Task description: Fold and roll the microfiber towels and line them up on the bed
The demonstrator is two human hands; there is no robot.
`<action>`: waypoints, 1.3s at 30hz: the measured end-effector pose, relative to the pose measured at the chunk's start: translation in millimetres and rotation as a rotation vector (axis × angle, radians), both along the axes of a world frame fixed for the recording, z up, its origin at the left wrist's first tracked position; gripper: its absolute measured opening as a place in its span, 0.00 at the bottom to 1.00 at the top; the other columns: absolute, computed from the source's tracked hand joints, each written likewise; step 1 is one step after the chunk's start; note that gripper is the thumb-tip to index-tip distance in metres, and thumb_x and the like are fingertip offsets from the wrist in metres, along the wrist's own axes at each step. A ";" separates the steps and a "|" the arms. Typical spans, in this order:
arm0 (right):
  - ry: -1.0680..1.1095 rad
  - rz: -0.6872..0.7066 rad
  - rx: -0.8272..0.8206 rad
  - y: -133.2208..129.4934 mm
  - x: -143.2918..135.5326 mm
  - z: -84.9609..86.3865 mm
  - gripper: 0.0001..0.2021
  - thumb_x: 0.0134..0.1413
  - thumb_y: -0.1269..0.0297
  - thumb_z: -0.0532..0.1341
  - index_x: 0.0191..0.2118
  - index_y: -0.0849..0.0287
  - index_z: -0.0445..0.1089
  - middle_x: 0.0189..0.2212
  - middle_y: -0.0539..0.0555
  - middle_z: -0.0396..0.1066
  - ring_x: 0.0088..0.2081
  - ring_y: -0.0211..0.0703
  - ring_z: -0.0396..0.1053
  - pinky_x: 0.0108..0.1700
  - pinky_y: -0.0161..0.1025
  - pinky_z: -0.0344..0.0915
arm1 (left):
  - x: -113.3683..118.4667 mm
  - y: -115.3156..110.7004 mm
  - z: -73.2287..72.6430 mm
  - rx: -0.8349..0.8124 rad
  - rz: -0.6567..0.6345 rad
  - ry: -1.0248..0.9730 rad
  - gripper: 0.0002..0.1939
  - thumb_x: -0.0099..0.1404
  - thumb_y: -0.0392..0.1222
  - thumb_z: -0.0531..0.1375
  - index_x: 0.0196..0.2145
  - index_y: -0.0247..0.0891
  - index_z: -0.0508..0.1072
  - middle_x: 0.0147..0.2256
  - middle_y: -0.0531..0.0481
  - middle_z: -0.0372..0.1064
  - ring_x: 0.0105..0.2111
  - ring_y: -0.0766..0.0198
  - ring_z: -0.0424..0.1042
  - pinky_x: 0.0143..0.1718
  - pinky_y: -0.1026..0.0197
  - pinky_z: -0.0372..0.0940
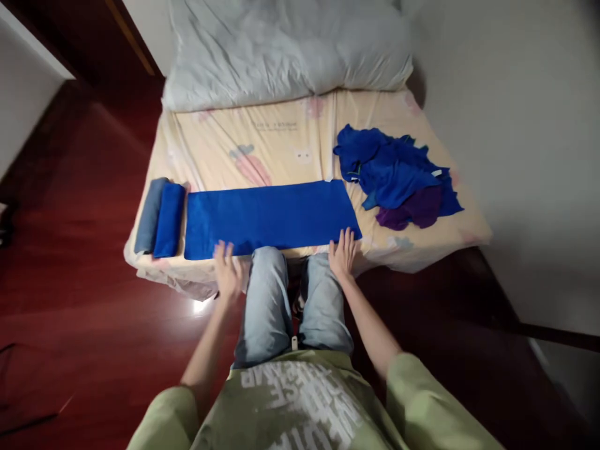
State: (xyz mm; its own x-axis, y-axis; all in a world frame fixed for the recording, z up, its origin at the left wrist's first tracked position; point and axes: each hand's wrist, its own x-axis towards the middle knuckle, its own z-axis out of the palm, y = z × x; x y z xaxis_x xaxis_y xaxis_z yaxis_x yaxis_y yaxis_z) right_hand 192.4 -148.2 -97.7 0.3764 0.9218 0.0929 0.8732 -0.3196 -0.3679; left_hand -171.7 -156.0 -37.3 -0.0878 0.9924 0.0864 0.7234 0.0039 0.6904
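A blue cloth [272,215] lies flat as a long strip along the front edge of the bed. My left hand [228,272], slightly blurred, is at the strip's near edge, left of my knees, fingers apart and holding nothing. Near the strip's front right corner, my right hand [343,253] lies with its fingers spread, fingertips at the cloth's edge. Two rolled or folded cloths, one grey-blue [152,215] and one blue [169,220], sit side by side left of the strip. To the right is a crumpled heap of blue cloths [389,165] with a purple cloth [412,208] at its front.
The bed [285,147] has a cream patterned sheet. A bulky pale grey quilt [290,53] covers its far side. My knees are against the bed's front edge. Walls stand at the right and far left, and dark red floor [75,250] surrounds the bed's left and front.
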 end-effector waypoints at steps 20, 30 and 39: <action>-0.074 0.220 -0.051 -120.4 -67.9 1.0 0.27 0.66 0.62 0.56 0.68 0.57 0.66 0.75 0.59 0.51 0.74 0.62 0.48 0.71 0.58 0.54 | 98.6 -91.6 -13.0 -0.107 -0.316 -0.309 0.16 0.63 0.38 0.62 0.49 0.45 0.81 0.54 0.39 0.76 0.64 0.42 0.67 0.75 0.40 0.47; -0.081 0.203 -0.062 -120.8 -69.9 4.9 0.27 0.66 0.61 0.56 0.68 0.57 0.66 0.74 0.58 0.52 0.73 0.63 0.49 0.71 0.57 0.54 | 135.2 -22.5 -49.5 -0.456 0.286 -1.514 0.18 0.67 0.36 0.63 0.54 0.39 0.69 0.45 0.43 0.79 0.42 0.62 0.81 0.55 0.56 0.71; -0.075 0.199 -0.115 -119.3 -70.1 9.9 0.27 0.66 0.61 0.56 0.69 0.55 0.65 0.75 0.56 0.50 0.74 0.63 0.48 0.70 0.56 0.55 | 141.8 2.8 -50.6 -0.476 0.397 -1.776 0.08 0.72 0.36 0.57 0.46 0.37 0.75 0.56 0.40 0.75 0.54 0.61 0.77 0.56 0.62 0.72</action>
State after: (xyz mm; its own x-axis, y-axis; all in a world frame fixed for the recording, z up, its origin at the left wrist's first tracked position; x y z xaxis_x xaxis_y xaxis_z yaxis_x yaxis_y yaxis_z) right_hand 122.3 -267.5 -87.9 0.1827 0.9832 0.0042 0.9466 -0.1748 -0.2709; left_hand -29.9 -153.1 -87.9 0.0455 0.8051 -0.5914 -0.8290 0.3607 0.4274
